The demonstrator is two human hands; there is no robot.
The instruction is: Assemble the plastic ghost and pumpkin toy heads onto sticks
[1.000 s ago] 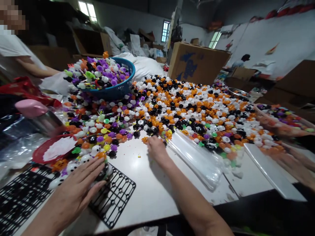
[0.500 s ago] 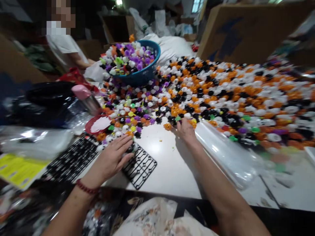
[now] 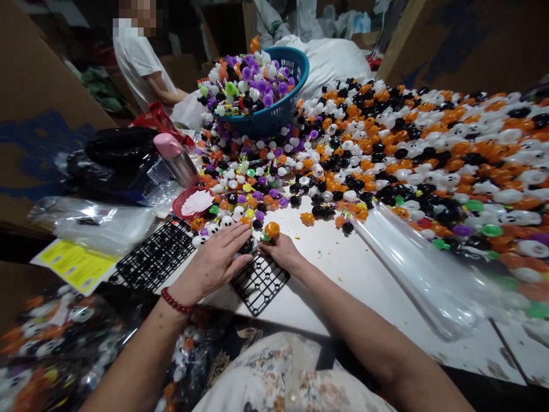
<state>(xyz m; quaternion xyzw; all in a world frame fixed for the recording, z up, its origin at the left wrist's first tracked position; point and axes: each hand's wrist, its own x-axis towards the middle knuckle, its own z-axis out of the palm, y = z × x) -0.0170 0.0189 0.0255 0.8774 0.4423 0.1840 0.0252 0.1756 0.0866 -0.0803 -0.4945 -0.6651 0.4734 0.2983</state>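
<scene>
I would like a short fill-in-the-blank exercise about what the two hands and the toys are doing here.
1. The right hand holds an ____ toy.
2. The left hand lies flat on a black ____.
3. The heaped basket is ____ in colour.

Missing words: orange; grid; blue

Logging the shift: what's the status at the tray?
Left hand flat on black grid tray. Right hand pinching orange toy over tray. Toy pile behind; nothing blocking.
</scene>
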